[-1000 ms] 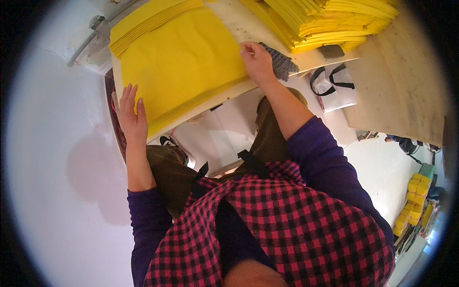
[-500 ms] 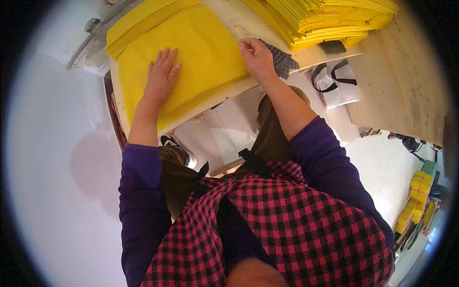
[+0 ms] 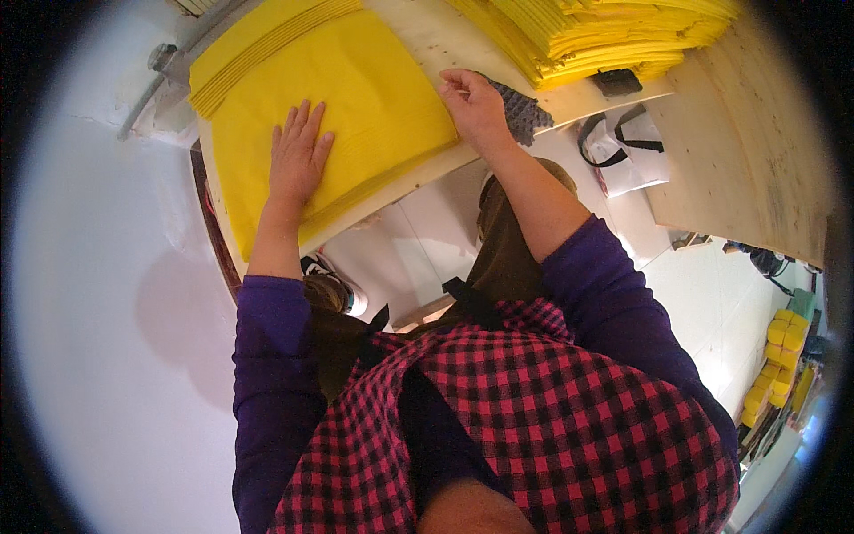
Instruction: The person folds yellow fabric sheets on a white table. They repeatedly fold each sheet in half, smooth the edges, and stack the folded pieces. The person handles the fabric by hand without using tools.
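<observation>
My left hand (image 3: 299, 158) lies flat on a pile of yellow sheets (image 3: 374, 116), its fingers stretched out and pointing to the far side. At the pile's right edge is my right hand (image 3: 476, 107), with its fingers curled and the tips drawn together. Whatever may be between those fingertips is too small to make out. A dark grey textured cloth (image 3: 523, 111) lies just right of that hand, partly hidden behind it. Folded yellow layers (image 3: 258, 49) run along the far left of the pile.
A taller stack of folded yellow sheets (image 3: 614, 36) stands at the far right of the wooden table (image 3: 427, 169), with a small dark block (image 3: 616, 83) by its near edge. Beyond the table's edge are a white bag (image 3: 630, 156), a wooden board (image 3: 756, 160) and yellow bundles (image 3: 783, 347).
My left hand has slid slightly back toward me on the yellow pile. My right hand has shifted a little to the left, still with curled fingers.
</observation>
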{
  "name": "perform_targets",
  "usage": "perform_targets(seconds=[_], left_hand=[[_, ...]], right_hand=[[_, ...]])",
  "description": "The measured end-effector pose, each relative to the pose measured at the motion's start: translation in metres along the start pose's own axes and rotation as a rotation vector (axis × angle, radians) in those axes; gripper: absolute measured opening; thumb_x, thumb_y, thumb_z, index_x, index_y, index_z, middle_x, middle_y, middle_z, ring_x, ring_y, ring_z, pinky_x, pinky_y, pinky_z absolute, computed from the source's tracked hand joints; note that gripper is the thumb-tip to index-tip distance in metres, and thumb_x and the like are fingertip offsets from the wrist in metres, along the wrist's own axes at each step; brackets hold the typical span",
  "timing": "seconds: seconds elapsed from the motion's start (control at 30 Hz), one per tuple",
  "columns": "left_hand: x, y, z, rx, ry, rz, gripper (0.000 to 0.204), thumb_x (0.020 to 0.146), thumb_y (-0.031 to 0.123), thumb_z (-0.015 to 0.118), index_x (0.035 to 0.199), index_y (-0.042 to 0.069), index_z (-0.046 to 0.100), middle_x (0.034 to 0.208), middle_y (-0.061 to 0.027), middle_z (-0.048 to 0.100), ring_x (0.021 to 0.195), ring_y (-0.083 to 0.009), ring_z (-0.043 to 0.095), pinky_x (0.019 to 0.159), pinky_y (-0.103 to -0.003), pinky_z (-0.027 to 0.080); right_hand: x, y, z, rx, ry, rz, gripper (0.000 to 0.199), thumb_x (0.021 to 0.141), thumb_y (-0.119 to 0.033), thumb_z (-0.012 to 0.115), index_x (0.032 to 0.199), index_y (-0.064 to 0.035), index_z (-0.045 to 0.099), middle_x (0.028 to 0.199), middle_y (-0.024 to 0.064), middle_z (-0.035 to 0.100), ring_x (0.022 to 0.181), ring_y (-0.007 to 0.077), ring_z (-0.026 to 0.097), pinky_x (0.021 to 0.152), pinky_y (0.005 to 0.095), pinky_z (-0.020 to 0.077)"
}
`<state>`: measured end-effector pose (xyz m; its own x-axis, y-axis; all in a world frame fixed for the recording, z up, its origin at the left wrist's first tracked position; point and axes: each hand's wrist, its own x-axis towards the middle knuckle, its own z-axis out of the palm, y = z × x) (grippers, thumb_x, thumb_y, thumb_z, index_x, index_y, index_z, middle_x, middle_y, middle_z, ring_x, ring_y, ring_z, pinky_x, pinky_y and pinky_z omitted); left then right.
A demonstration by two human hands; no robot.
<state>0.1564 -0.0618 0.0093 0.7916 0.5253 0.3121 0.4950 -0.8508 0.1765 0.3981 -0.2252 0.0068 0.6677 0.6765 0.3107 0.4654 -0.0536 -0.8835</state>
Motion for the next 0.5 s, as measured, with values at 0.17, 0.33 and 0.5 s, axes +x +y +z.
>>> perform_targets(seconds=[0.17,0.33,0.5], left_hand=[[0.000,0.001,0.000,0.008,-0.010,-0.018,0.051,0.095,0.041,0.042,0.141,0.018,0.039,0.148,-0.0117,0.032,0.139,-0.0300,0.026,0.112,-0.050,0.017],[-0.001,0.001,0.000,0.008,-0.006,-0.011,0.051,0.096,0.041,0.042,0.141,0.018,0.039,0.148,-0.0115,0.032,0.139,-0.0298,0.026,0.112,-0.049,0.017],[-0.001,0.001,0.000,-0.006,0.005,-0.010,0.050,0.096,0.041,0.042,0.140,0.018,0.040,0.148,-0.0117,0.033,0.138,-0.0300,0.026,0.112,-0.050,0.017]], right_hand=[[-0.001,-0.002,-0.004,0.016,-0.009,0.023,0.032,0.081,-0.019,0.064,0.109,-0.0022,0.061,0.106,0.0176,0.062,0.096,0.0281,0.062,0.083,0.0368,0.0498],[-0.009,-0.009,-0.014,-0.169,-0.160,-0.217,0.055,0.072,-0.025,0.073,0.120,-0.0056,0.055,0.124,0.0194,0.053,0.118,0.0325,0.049,0.100,0.0401,0.0390],[-0.023,-0.013,-0.019,-0.358,-0.357,-0.373,0.077,0.064,-0.026,0.079,0.130,-0.0098,0.044,0.138,0.0186,0.040,0.128,0.0365,0.037,0.108,0.0423,0.0299]])
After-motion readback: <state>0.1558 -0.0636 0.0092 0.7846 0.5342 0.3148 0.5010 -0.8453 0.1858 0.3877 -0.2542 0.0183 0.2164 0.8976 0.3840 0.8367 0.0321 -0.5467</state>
